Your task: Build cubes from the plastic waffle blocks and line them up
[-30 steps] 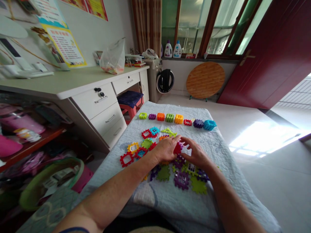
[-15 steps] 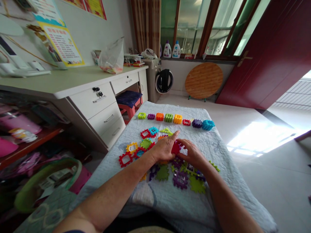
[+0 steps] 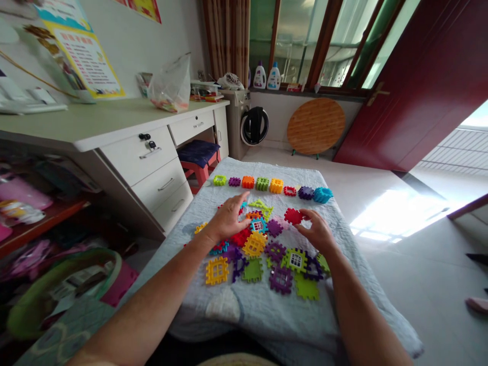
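Between the thumb and fingers of my right hand point(image 3: 318, 229) is a red toothed building tile point(image 3: 293, 216), held over the right part of the cloth. My left hand point(image 3: 230, 217) hovers over the left tiles with its fingers apart and nothing in them. Near its thumb lies a blue window tile point(image 3: 258, 225), with a purple tile point(image 3: 275, 227) beside it. Loose tiles spread toward me, among them a yellow window tile point(image 3: 217, 271), a green tile point(image 3: 252, 270) and a purple window tile point(image 3: 281, 279). My left hand and forearm hide some tiles.
Along the far side of the cloth-covered table point(image 3: 244, 325) runs a row of block pieces, ending in a blue one point(image 3: 323, 194). A desk point(image 3: 125, 119) stands at the left, with a stool point(image 3: 199, 153) by it. A round wooden board point(image 3: 316, 126) leans at the back.
My hands have moved apart. The right has carried the red tile to the right; the left has let go and shifted left, uncovering tiles in the middle.
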The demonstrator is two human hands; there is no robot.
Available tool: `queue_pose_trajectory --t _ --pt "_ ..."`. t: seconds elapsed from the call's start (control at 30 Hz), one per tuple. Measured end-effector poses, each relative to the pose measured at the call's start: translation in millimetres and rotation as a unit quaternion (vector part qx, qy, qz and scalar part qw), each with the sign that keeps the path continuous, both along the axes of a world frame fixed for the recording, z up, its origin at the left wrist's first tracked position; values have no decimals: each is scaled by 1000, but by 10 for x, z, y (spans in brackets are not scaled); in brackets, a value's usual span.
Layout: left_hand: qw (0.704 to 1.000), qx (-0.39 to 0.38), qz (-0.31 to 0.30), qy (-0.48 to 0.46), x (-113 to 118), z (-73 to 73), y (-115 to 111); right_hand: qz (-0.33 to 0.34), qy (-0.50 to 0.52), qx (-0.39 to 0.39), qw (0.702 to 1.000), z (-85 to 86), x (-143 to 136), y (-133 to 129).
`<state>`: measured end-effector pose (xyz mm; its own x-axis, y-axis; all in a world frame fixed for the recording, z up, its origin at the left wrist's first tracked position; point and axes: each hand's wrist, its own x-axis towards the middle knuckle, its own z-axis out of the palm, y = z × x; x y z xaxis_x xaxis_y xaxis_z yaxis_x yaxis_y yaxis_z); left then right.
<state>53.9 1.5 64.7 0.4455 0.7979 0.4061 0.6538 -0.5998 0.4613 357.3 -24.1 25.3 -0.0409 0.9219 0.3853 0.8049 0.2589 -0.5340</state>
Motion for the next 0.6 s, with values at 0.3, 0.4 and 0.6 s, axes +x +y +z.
queue_pose_trajectory --t 0.3,0.4,0.6 --pt "990 -45 113 -69 -485 -271 194 -80 -124 -127 981 -66 -31 -30" --pt "986 -59 119 -97 -500 -377 207 -75 -127 -145 978 -38 -52 -39" --pt "982 -89 106 -129 -558 -516 264 -56 -186 -178 965 95 -156 44"
